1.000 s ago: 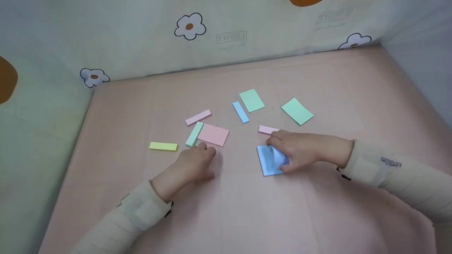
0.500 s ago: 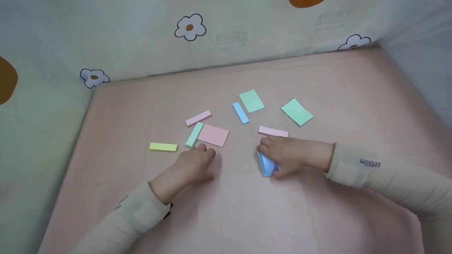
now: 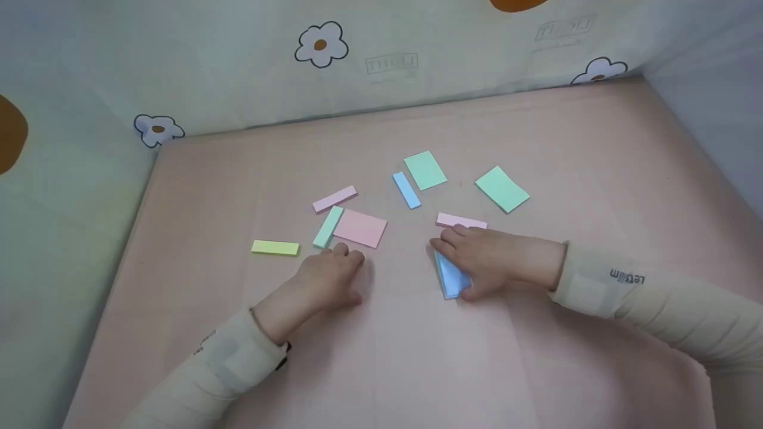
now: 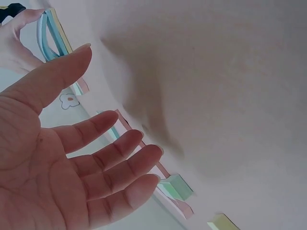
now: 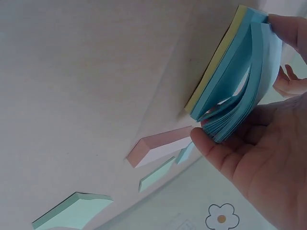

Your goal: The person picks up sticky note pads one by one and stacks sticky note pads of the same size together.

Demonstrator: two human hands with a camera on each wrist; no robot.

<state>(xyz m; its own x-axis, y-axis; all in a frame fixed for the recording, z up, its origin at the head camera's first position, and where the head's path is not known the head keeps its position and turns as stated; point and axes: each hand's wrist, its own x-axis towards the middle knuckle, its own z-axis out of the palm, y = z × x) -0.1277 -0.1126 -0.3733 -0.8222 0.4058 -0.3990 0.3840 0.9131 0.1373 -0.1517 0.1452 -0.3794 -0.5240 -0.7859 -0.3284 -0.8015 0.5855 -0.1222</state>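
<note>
My right hand [image 3: 492,257] grips a blue sticky note pad [image 3: 451,279] on the pink surface. In the right wrist view, thumb and fingers pinch a thick bundle of its sheets [image 5: 256,84], bent away so a gap shows beneath. A yellow layer [image 5: 217,60] lies under the blue. Just beyond that hand is a pink strip pad [image 3: 462,221], partly covered by a finger. My left hand [image 3: 325,277] holds nothing; its fingers are loosely spread in the left wrist view. Nearest to it are a mint strip pad [image 3: 328,227] and a pink rectangular pad [image 3: 361,228].
Two green pads [image 3: 502,189] lie toward the back, with a blue strip pad [image 3: 406,190] beside the left one. Another pink strip [image 3: 335,199] and a yellow strip [image 3: 275,248] lie to the left. A flower-printed cloth wall [image 3: 393,83] borders the far side.
My right hand has moved left over the blue sticky note pad, covering more of it and uncovering most of the pink strip. Its fingers have since shifted slightly. The left hand stays put.
</note>
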